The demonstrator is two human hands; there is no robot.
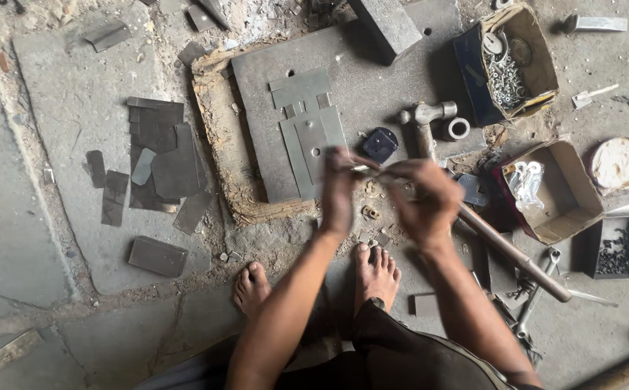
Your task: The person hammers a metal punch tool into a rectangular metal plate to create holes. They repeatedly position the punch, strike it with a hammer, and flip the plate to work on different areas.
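My left hand point(338, 189) and my right hand point(423, 200) are raised together over the floor, both blurred. Between their fingertips they pinch a small thin metal piece point(367, 167); its exact shape is unclear. Below them lies a thick grey steel plate point(372, 90) with several flat cut sheet-metal pieces point(308, 133) on it. A hammer point(427, 119) with a long handle runs from the plate toward the lower right, passing under my right hand. My bare feet point(376, 271) rest on the floor beneath my arms.
Dark sheet-metal offcuts point(161, 155) lie on the concrete at left. Cardboard boxes of washers and hardware point(511, 65), point(554, 189) stand at right, beside a black tray of small parts point(621, 245), a round tin point(618, 164), a wrench point(535, 296) and a metal ring point(458, 128).
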